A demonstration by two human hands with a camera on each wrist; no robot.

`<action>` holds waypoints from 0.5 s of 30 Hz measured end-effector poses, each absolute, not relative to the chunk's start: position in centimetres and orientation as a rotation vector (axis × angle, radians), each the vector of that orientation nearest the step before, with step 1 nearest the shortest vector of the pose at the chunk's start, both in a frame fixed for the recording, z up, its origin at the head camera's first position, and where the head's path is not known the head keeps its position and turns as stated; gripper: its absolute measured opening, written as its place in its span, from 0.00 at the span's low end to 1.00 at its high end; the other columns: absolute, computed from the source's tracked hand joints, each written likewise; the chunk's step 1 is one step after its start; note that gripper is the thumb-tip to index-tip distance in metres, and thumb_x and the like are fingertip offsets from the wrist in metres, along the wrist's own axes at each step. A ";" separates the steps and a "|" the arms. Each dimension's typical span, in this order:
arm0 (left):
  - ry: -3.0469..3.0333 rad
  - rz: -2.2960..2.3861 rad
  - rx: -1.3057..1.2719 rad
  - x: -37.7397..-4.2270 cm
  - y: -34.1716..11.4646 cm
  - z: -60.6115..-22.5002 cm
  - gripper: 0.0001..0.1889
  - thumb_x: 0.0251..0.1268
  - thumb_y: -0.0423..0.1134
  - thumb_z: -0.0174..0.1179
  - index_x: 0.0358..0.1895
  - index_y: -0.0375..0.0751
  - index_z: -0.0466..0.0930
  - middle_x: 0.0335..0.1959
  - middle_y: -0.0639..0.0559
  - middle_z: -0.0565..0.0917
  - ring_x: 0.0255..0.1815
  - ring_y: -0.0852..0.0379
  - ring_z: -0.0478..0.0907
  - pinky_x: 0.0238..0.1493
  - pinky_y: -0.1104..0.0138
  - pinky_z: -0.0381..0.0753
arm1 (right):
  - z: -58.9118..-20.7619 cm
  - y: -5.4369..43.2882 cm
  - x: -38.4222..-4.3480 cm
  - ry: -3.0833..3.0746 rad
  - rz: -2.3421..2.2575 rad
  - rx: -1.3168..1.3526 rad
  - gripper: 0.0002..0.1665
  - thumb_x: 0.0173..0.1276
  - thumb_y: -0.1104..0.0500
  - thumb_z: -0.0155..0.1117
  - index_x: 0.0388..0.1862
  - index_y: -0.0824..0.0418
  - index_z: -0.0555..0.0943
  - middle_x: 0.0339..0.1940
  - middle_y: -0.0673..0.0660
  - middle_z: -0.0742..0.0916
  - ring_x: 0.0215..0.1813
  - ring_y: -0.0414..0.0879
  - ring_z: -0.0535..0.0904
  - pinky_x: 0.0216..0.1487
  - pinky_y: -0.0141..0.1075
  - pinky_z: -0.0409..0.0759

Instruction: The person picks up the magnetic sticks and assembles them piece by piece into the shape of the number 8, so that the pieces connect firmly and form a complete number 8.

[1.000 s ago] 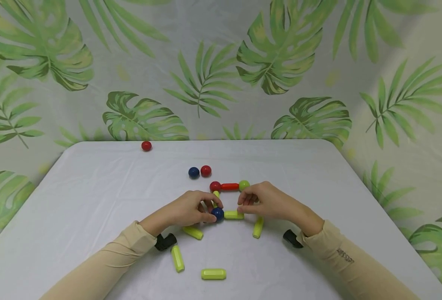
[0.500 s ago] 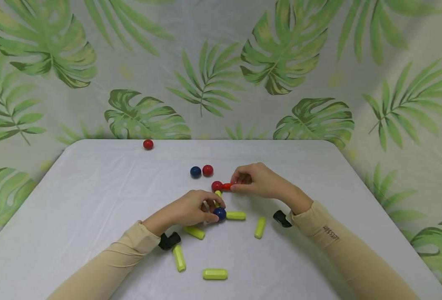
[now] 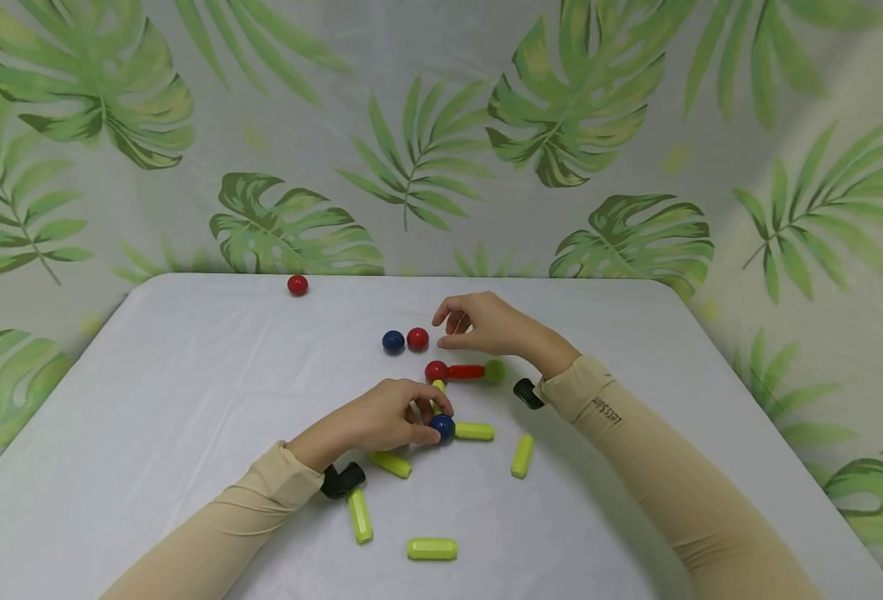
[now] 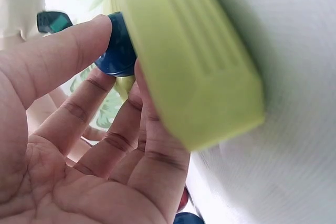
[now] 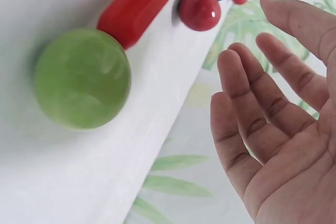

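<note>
My left hand (image 3: 385, 417) pinches a blue ball (image 3: 442, 427) between thumb and fingers. One yellow-green rod (image 3: 475, 431) extends right from that ball; another (image 3: 438, 387), partly hidden by my fingers, runs back to a red ball (image 3: 436, 371). From there a red rod (image 3: 466, 372) leads to a green ball (image 3: 495, 372). My right hand (image 3: 490, 325) hovers behind this row, its fingers parted and holding nothing. Just left of its fingertips lies a loose red ball (image 3: 417, 338) beside a loose blue ball (image 3: 392, 342). In the right wrist view the green ball (image 5: 82, 79) sits apart from the hand.
Loose yellow-green rods lie in front: one at right (image 3: 522, 456), one near the front (image 3: 431, 548), one by the left sleeve (image 3: 361, 517) and one below the left hand (image 3: 392, 464). Another red ball (image 3: 297, 285) rests near the table's back edge.
My right hand went from the front rod's right end to the red rod and green ball, then back and left toward the loose balls. The left hand keeps its pinch on the blue ball.
</note>
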State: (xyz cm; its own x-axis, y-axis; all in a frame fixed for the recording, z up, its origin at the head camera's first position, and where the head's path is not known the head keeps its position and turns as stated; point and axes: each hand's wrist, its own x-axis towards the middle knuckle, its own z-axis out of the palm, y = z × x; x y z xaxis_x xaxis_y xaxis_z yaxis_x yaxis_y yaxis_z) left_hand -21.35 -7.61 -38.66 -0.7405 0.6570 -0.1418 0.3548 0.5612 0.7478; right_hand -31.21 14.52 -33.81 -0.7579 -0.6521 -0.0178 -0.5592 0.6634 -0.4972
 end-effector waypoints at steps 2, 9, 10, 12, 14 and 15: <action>2.390 1.015 0.829 -21.4 -7.6 -38.6 0.13 0.71 0.38 0.72 0.56 0.48 0.86 0.38 0.53 0.84 0.34 0.62 0.81 0.36 0.71 0.80 | -33.9 14.2 -31.8 2.686 -0.684 -0.967 0.20 0.74 0.53 0.74 0.59 0.61 0.85 0.45 0.56 0.90 0.51 0.50 0.88 0.57 0.45 0.86; 2.383 1.016 0.832 -21.5 -7.6 -38.8 0.13 0.71 0.37 0.72 0.55 0.47 0.86 0.38 0.52 0.84 0.34 0.62 0.81 0.36 0.71 0.80 | -34.5 13.2 -33.5 2.645 -0.637 -0.887 0.25 0.75 0.53 0.72 0.68 0.59 0.82 0.53 0.60 0.90 0.56 0.54 0.88 0.59 0.45 0.87; 2.383 1.016 0.833 -21.6 -7.6 -38.9 0.13 0.71 0.37 0.72 0.55 0.47 0.86 0.38 0.52 0.84 0.34 0.62 0.81 0.36 0.71 0.80 | -34.7 13.0 -33.7 2.637 -0.632 -0.878 0.26 0.76 0.53 0.72 0.68 0.59 0.81 0.53 0.60 0.89 0.57 0.54 0.88 0.60 0.45 0.86; 2.385 1.014 0.838 -21.6 -7.6 -38.9 0.13 0.71 0.38 0.72 0.55 0.47 0.86 0.38 0.52 0.84 0.34 0.62 0.81 0.36 0.71 0.80 | -35.0 12.6 -34.1 2.627 -0.611 -0.869 0.27 0.76 0.53 0.72 0.70 0.58 0.80 0.55 0.61 0.89 0.59 0.54 0.87 0.61 0.45 0.86; 2.386 1.013 0.844 -21.6 -7.7 -39.0 0.13 0.71 0.37 0.72 0.55 0.47 0.86 0.38 0.52 0.84 0.34 0.62 0.80 0.36 0.71 0.80 | -35.2 12.3 -34.3 2.622 -0.588 -0.868 0.28 0.76 0.52 0.71 0.71 0.58 0.80 0.56 0.61 0.89 0.59 0.55 0.87 0.61 0.45 0.86; 2.385 1.014 0.848 -21.7 -7.7 -39.0 0.13 0.71 0.37 0.72 0.55 0.47 0.86 0.38 0.52 0.84 0.34 0.62 0.80 0.36 0.71 0.80 | -35.2 12.1 -34.4 2.622 -0.578 -0.864 0.28 0.76 0.52 0.71 0.71 0.57 0.80 0.57 0.62 0.89 0.60 0.55 0.87 0.62 0.45 0.86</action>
State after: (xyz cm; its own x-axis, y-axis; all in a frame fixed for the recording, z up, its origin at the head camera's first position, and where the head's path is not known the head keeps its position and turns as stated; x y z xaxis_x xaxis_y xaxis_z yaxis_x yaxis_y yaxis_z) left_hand -21.66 -7.70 -39.00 -0.7302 0.6706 -0.1310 0.3711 0.5502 0.7481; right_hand -34.39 12.08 -35.24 -0.7659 -0.6197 -0.1714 -0.4902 0.7352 -0.4681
